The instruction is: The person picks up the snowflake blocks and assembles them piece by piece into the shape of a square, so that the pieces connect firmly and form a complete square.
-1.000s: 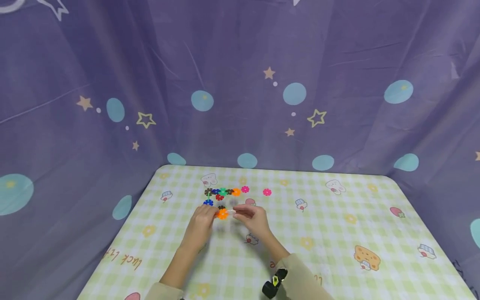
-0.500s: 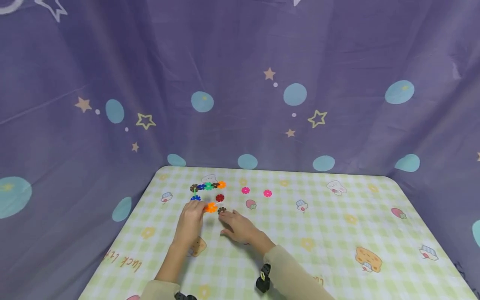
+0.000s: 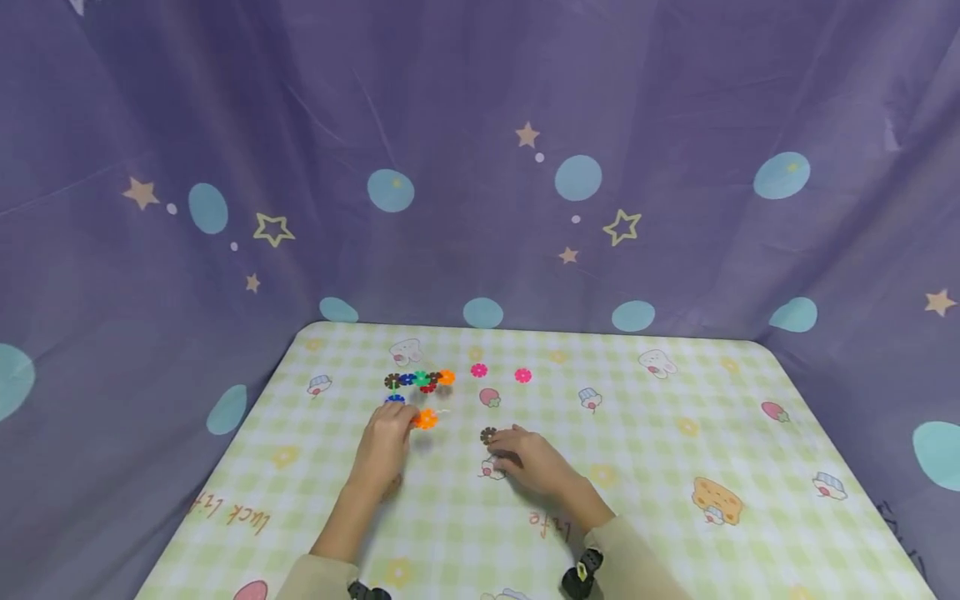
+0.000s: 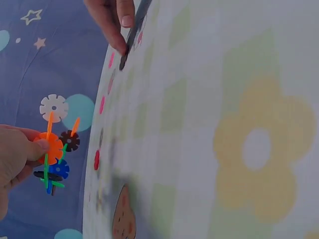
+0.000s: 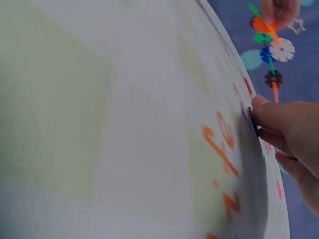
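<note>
1 brown disc [image 3: 488, 434] at the right grip [image 3: 536, 461], 1 linked chain [image 3: 421, 379] in the left grip [image 3: 386, 440].
The left grip pinches the chain by its orange disc [image 3: 426, 419], clear of the tabletop [image 3: 652, 433]. The brown disc, round with no long axis, lies low to the right of that grip; the right grip is nearer, touching it, though I cannot tell whether it pinches. Beyond the right grip lie 2 pink discs [image 3: 522, 376].

The head view looks forward and down from well back, over most of the tabletop [image 3: 637, 433] to the far curtain [image 3: 465, 92]. Both wrist views sit low and close, tipped sideways, sharing left hand [image 3: 386, 442], right hand [image 3: 538, 462] and linked discs [image 4: 54, 151].
</note>
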Motion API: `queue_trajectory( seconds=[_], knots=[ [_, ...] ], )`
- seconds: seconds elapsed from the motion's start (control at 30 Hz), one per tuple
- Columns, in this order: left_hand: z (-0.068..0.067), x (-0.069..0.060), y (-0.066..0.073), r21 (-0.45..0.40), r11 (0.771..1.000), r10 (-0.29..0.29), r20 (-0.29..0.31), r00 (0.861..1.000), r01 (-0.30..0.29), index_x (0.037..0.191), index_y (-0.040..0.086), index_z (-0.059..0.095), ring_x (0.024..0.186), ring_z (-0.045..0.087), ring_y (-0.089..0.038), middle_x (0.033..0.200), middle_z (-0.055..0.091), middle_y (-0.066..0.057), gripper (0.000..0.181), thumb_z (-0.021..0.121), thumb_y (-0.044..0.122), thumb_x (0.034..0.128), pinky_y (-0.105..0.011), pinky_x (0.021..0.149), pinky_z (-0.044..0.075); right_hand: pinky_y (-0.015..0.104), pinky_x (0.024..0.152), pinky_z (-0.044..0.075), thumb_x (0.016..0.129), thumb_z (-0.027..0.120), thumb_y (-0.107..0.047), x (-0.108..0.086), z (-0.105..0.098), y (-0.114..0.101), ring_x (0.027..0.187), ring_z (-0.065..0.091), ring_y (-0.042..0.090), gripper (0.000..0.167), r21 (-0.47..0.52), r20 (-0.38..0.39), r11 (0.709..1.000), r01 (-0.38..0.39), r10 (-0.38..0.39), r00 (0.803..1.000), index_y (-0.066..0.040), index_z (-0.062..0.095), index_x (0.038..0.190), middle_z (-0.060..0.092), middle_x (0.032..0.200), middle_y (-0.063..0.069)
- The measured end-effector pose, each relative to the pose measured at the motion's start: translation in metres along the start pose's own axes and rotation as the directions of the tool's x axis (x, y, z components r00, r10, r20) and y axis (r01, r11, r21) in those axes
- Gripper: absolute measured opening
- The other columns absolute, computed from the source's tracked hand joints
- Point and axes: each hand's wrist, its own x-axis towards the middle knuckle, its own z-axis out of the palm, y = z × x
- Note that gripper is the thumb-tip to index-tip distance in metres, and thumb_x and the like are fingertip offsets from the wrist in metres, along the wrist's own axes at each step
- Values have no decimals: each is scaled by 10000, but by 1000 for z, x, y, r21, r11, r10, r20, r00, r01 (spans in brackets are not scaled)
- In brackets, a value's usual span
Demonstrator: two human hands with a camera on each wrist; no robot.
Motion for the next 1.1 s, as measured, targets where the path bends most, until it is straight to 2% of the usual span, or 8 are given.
queue_trajectory(
  seconds=[0.2, 0.37, 0.57, 0.7, 0.9, 1.0, 1.03, 1.1],
  knots=[
    [11, -3, 5, 11, 997, 76, -24, 997, -76, 783, 20, 669, 739, 600, -233, 754, 655, -74, 153, 746, -84, 703, -352, 739, 528, 331, 927, 547, 876, 686, -126, -3, -6, 8, 982, 684, 163, 160, 51, -90, 997, -61, 66, 994, -109, 736, 1027, 742, 1008, 21],
    [15, -7, 11, 7, 996, 88, -35, 996, -87, 775, 30, 678, 717, 591, -219, 737, 649, -66, 187, 758, -101, 669, -330, 693, 522, 307, 820, 565, 840, 730, -137, 5, 0, 10, 873, 669, 148, 121, 6, -219, 994, -105, 104, 970, -100, 746, 954, 725, 900, 8],
    [17, -1, 15, -6, 991, 136, -106, 985, -137, 772, 31, 674, 719, 589, -225, 736, 642, -61, 151, 732, -86, 697, -333, 695, 523, 279, 745, 526, 779, 796, -225, 14, 3, 10, 839, 564, 139, 210, -97, -196, 976, -196, 174, 965, -90, 746, 932, 636, 897, 2],
    [17, 4, 17, -13, 990, 138, -128, 982, -141, 775, 32, 675, 736, 596, -232, 743, 646, -71, 146, 727, -82, 699, -341, 721, 533, 219, 667, 470, 763, 804, -215, 17, 2, 10, 756, 512, 72, 172, -17, -189, 965, -262, 254, 949, -127, 704, 872, 618, 834, -36],
    [19, 4, 22, -18, 991, 132, -103, 986, -135, 782, 37, 673, 752, 609, -221, 757, 660, -59, 147, 761, -48, 700, -331, 735, 535, 169, 587, 438, 764, 799, -150, 13, 2, 7, 637, 514, 30, 160, 171, -203, 940, -296, 328, 923, -170, 653, 826, 657, 740, -45],
    [20, 2, 25, -21, 991, 130, -94, 987, -132, 776, 41, 670, 748, 607, -212, 753, 656, -49, 154, 773, -38, 692, -327, 734, 534, 156, 582, 480, 775, 784, -99, 11, 3, 6, 630, 577, 26, 119, 293, -209, 894, -339, 406, 890, -138, 709, 858, 699, 745, -3],
    [20, 2, 26, -23, 991, 128, -94, 987, -131, 775, 40, 671, 748, 608, -210, 754, 658, -50, 159, 775, -42, 688, -327, 737, 537, 160, 582, 499, 778, 779, -86, 11, 2, 6, 637, 605, 31, 117, 353, -201, 862, -364, 450, 870, -123, 725, 875, 714, 755, 15],
    [21, 2, 28, -27, 992, 122, -90, 988, -125, 776, 43, 671, 752, 608, -208, 758, 659, -48, 166, 778, -47, 687, -327, 743, 538, 181, 589, 538, 786, 766, -61, 12, -1, 4, 638, 653, 59, 137, 511, -162, 756, -408, 552, 818, -79, 744, 920, 736, 773, 63]
  ],
)
